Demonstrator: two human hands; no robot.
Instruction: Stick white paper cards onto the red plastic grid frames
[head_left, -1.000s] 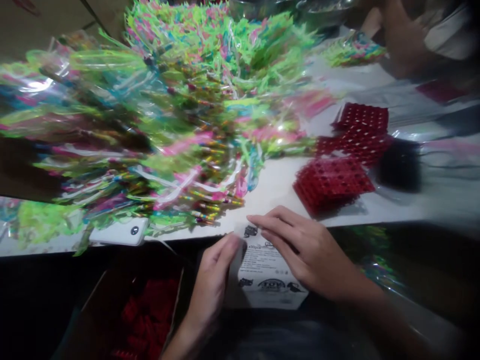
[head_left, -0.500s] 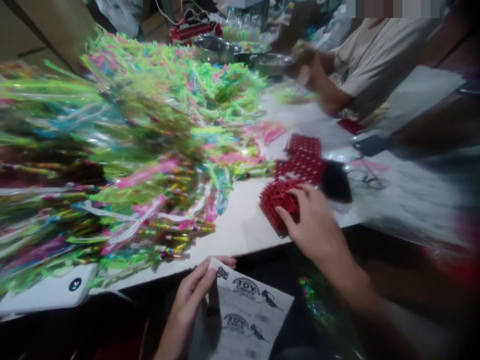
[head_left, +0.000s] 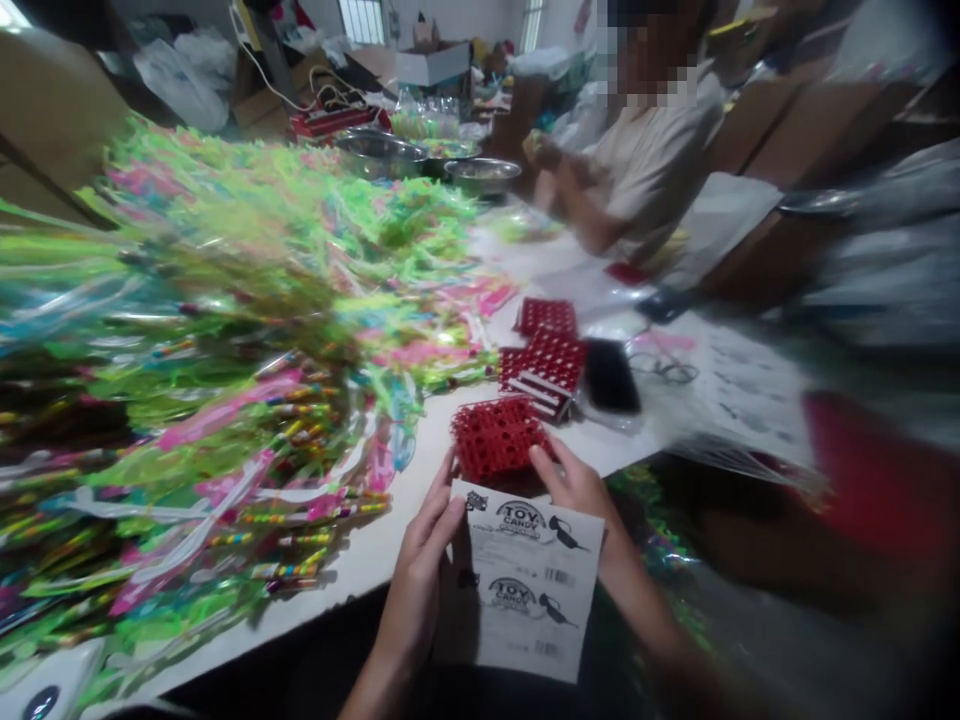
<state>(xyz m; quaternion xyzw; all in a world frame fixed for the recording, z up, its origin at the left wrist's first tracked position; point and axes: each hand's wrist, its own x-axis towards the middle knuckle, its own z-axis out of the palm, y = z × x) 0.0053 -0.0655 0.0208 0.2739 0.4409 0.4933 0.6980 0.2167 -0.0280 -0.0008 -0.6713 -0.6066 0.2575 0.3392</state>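
Observation:
My left hand (head_left: 418,568) grips a printed paper sheet (head_left: 517,590) by its upper left edge, thumb on the front. The sheet bears "TOY CANDY" labels with barcodes. Just beyond its top edge is a red openwork stack (head_left: 499,440) of what look like punched sheets. My right hand (head_left: 579,490) is closed on the stack's right side, partly hidden behind the paper. My left fingertips reach the stack's left side; whether they press on it I cannot tell. More red punched stacks (head_left: 551,360) lie on the white table (head_left: 442,420) behind.
A large heap of bright green, pink and blue plastic pieces (head_left: 300,240) covers the table's left. A black phone (head_left: 611,375) and glasses (head_left: 667,368) lie right of the red stacks. Metal bowls (head_left: 482,175) stand at the back. Another person (head_left: 637,150) sits across. A white phone (head_left: 56,680) lies front left.
My right hand has brought the red openwork stack left and nearer, up to the top of the sheet. My left hand has risen slightly with the paper. The view has tilted up and turned right.

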